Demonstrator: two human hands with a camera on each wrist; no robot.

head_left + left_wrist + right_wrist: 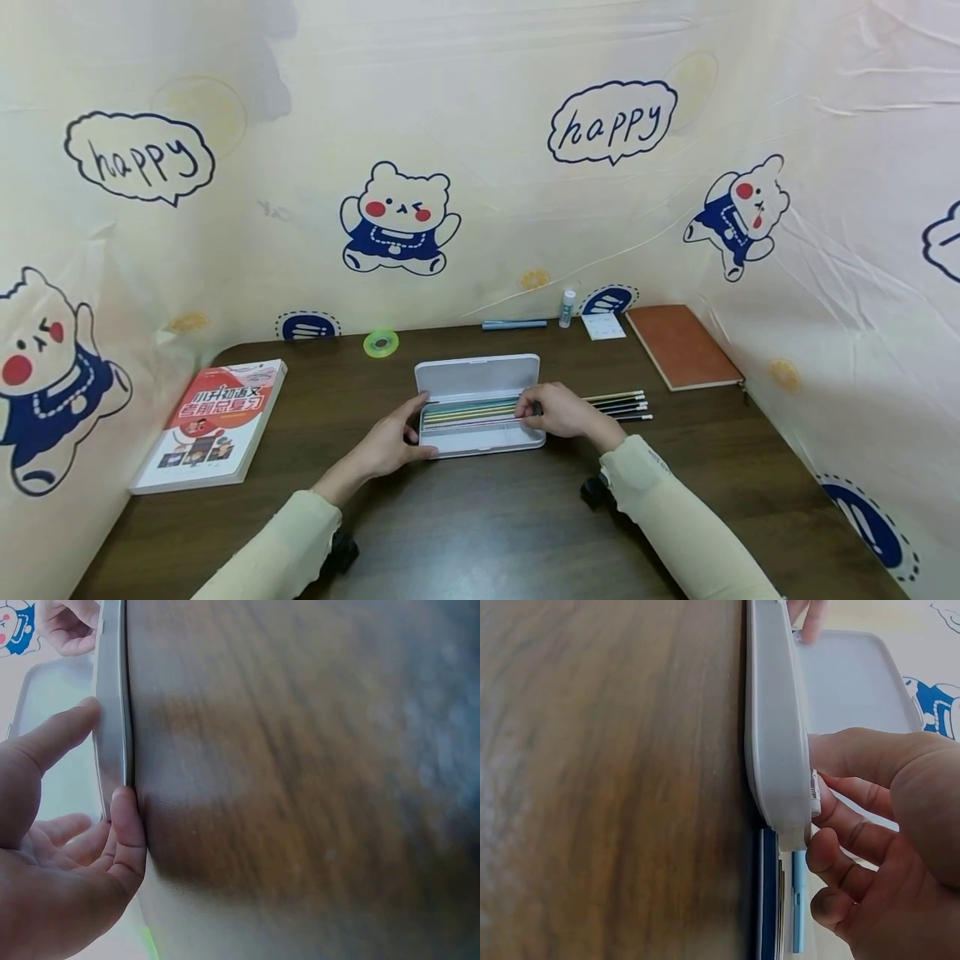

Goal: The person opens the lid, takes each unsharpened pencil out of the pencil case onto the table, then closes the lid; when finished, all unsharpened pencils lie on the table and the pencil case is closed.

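A white pencil case (480,446) lies on the table with its lid (477,377) raised at the back. Several pencils (457,414) in different colours lie lengthwise inside it. My left hand (390,437) grips the case's left end, thumb at the front edge and fingers round the side. Over the right end of the case, my right hand (558,410) pinches a pencil by its white-tipped end (815,796); the rest of that pencil is mostly hidden by the case wall in the right wrist view. More pencils (622,407) lie on the table just right of the case.
At the left lies a thick red and white book (217,425). Along the back are a green tape roll (381,343), a blue pen (514,325), a glue stick (567,308) and a paper slip (603,326). A brown notebook (684,346) lies back right.
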